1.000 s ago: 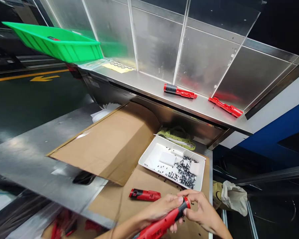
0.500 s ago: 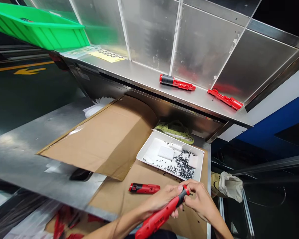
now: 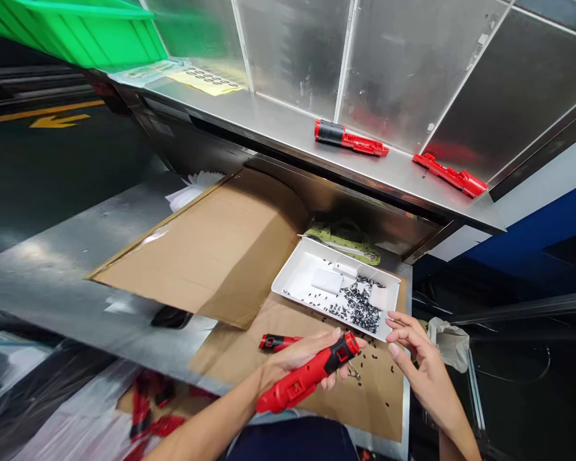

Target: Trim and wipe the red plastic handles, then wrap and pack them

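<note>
The left hand [image 3: 295, 362] is closed around a red-and-black plastic tool body [image 3: 312, 378], which is held just above the near part of a cardboard sheet [image 3: 369, 403] with its black end toward the right. The right hand [image 3: 415, 365] is open, fingers spread and nothing gripped, just right of the tool body and near the corner of a white plastic tray [image 3: 292, 275].

The tool body is judged to be light and stiff, probably a hollow moulded shell. The black band seems the surest place for a hold, since the glossy red plastic looks more likely to slip.

Four such red pieces can be counted: the held one, a second red-and-black piece [image 3: 276, 342] on the cardboard, a third red-and-black piece [image 3: 350, 137] on the far steel shelf [image 3: 249, 109], and an all-red half-shell [image 3: 450, 175] to its right (further red parts [image 3: 148, 403] lie near on the left, too jumbled to count). The tray holds two white foam blocks [image 3: 326, 280] and black small parts [image 3: 358, 306] past counting, a few of them strewn over the cardboard. One pair of tweezers [image 3: 338, 250] lies on a green mat [image 3: 319, 232] beyond the tray, and one green crate [image 3: 77, 32] sits far left
</note>
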Motion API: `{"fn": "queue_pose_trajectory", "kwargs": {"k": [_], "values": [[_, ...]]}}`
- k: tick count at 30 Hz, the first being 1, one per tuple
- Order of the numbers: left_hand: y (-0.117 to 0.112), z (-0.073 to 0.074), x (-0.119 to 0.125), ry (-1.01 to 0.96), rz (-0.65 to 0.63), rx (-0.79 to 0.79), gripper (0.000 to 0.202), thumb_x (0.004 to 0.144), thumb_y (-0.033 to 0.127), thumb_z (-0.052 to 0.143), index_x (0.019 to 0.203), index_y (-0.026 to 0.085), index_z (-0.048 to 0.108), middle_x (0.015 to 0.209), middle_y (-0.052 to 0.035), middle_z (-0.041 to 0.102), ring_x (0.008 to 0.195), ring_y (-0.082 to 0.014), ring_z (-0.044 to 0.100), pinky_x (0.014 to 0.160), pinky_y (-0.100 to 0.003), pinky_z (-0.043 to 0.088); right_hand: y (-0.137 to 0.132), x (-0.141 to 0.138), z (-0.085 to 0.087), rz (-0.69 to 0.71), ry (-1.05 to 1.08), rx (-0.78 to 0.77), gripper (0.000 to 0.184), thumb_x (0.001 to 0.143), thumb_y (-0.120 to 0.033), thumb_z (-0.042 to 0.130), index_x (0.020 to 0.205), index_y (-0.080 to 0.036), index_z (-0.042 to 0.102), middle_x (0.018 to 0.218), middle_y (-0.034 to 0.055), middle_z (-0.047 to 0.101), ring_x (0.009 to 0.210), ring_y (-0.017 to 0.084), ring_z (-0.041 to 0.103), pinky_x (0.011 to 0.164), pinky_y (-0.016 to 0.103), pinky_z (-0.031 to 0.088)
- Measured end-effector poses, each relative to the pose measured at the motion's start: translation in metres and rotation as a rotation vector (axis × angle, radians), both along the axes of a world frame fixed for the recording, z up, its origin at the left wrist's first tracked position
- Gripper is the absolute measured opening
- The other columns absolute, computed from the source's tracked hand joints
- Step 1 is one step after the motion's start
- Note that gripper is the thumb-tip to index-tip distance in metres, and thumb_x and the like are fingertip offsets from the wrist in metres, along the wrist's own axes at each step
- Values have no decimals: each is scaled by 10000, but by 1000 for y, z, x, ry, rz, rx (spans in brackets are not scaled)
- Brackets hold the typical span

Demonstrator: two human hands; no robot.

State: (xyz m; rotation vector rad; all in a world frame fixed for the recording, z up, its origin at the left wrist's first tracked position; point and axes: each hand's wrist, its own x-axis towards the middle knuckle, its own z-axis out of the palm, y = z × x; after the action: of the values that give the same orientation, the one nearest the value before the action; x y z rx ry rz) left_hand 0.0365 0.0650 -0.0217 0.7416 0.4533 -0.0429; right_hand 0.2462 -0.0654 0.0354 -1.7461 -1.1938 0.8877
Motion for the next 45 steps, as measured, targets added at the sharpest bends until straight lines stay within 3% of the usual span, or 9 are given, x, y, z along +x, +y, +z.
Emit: {"fn": "queue_pose_trajectory", "kwargs": {"k": [8,13,17,21,25,30,37,42,45], "values": [[0,3,0,-38,-13,18,700,744,739,639,1105,142,694,704,-38,710,504,-140,608,511,-234,454,9,-37,15,135,-104,-6,190,887,-394,638,1037,-328,735,1506,41,452,1446,284,352,1168,480,328],[-4,10,3,-121,-59,8,583,733,700,680,902,144,732,700,-42,686,510,-128,591,553,-246,469,13,-50,11,171,-153,-22,89,832,-270,661,821,-269,749,1470,52,500,1472,288,285,1205,526,218],[-8,15,8,-125,-79,25,539,709,703,701,784,169,707,680,-31,682,470,-112,565,532,-233,456,11,-53,12,177,-188,-37,130,806,-223,650,716,-246,741,1458,55,517,1460,293,302,1202,523,221],[-13,16,9,-132,-112,44,525,739,688,685,814,168,707,664,-21,675,448,-116,564,539,-249,474,4,-50,14,186,-169,-57,144,815,-234,647,695,-238,727,1461,51,525,1476,280,283,1212,511,203],[-16,14,11,-145,-146,66,550,757,689,665,891,157,710,698,-29,684,530,-169,646,585,-287,517,-1,-45,14,227,-149,-94,114,800,-216,659,723,-246,737,1494,29,501,1505,279,218,1214,524,194],[-21,15,16,-112,-158,47,539,725,705,684,837,178,675,643,-31,664,663,-229,701,663,-335,554,-5,-43,16,210,-140,-134,121,783,-197,652,708,-245,735,1508,15,486,1511,285,195,1211,540,189],[-29,17,18,-59,-165,112,521,770,696,640,803,177,665,609,-8,642,469,-148,602,578,-297,495,-7,-43,14,210,13,-123,87,761,-215,665,678,-237,670,1378,36,613,1464,293,300,1191,551,227],[-33,17,19,3,-96,130,528,780,704,621,772,176,628,567,3,635,422,-111,533,467,-231,386,-12,-56,6,67,-189,-50,115,747,-126,593,708,-227,633,1322,57,633,1405,282,391,1158,516,317],[-36,15,18,23,-93,116,541,780,718,609,776,177,618,525,2,625,409,-109,512,469,-230,388,-19,-61,8,-5,-329,-52,84,765,-147,589,743,-225,610,1368,74,598,1442,297,343,1155,520,330]]}}
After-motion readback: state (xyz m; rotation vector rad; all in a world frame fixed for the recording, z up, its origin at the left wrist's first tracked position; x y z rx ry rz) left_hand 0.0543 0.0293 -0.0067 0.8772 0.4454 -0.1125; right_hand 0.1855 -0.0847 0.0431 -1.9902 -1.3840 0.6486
